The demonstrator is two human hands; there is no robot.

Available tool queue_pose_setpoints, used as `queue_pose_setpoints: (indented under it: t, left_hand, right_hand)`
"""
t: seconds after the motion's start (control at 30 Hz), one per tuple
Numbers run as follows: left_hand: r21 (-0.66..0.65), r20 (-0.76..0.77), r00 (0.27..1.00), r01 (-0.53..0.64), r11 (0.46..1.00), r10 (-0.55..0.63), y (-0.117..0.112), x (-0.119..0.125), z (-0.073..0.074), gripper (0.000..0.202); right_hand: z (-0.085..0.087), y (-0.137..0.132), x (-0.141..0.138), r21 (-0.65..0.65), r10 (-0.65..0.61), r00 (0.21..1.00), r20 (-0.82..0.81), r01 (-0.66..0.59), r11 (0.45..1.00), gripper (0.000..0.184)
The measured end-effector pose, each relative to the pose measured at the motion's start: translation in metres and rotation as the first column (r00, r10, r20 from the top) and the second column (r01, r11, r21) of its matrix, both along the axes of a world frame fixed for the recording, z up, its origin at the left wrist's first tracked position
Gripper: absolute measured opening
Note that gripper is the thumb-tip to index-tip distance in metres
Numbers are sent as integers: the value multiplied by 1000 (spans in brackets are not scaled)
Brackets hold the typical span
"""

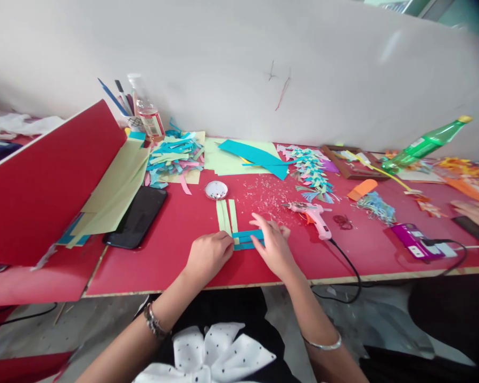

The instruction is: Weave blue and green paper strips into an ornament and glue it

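Pale green paper strips stand lengthwise on the red table, crossing blue paper strips that run sideways at their lower end. At the crossing, my left hand is closed, its fingertips pinching the corner of the strips. My right hand rests over the right part of the blue strips, with its fingers spread and the thumb touching them. The far ends of the blue strips are hidden beneath that hand. A small white round lid touches the top of the green strips.
A pink glue gun lies right of my hands, its cord hanging over the table edge. A black phone and a red board are left. Behind are a paper-strip pile and a green bottle. Another person's hand is far right.
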State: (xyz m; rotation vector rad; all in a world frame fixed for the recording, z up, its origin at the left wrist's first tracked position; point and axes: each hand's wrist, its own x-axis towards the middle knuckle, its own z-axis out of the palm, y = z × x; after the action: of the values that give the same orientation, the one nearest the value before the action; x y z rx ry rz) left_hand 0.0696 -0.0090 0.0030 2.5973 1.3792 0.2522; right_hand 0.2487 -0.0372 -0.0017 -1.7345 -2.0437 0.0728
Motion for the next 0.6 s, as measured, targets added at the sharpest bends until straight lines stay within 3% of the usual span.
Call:
queue_pose_setpoints:
  t: [0.17, 0.6]
  left_hand:
    - [-40, -6, 998, -59, 997, 59, 7, 3, 2, 26]
    - [-124, 26, 998, -60, 990, 64, 14, 3, 4, 25]
  right_hand:
    - [4, 17, -3, -162, 87, 996, 17, -83, 983, 44]
    - [16, 27, 5, -233, 161, 987, 25, -150, 961, 35]
